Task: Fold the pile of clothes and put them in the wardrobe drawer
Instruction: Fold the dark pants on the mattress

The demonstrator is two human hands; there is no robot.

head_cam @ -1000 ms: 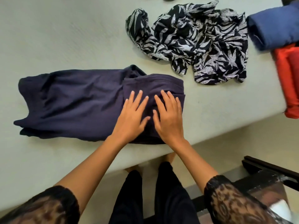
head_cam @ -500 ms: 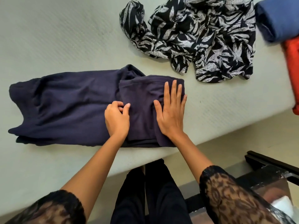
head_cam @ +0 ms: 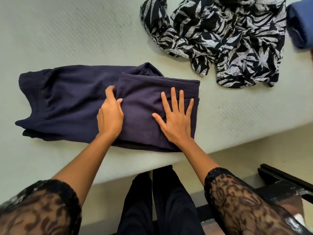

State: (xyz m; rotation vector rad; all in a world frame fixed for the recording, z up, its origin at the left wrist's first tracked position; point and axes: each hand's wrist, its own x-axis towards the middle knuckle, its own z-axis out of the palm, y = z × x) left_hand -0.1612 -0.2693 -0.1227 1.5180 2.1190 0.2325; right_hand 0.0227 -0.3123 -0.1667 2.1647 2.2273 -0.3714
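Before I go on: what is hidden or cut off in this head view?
All head view.
Left hand: fingertips hidden, tucked into a fold of the dark navy knit garment.
Blue folded cloth: cut by the right edge, blurred.
Black-and-white leaf-print crumpled garment: top cut by the frame edge.
Wardrobe drawer: out of frame.

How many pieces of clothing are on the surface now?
3: a half-folded dark navy knit garment at the near edge; a crumpled black-and-white leaf-print garment behind it; a blue folded cloth cut off at top right. More may lie outside the frame.
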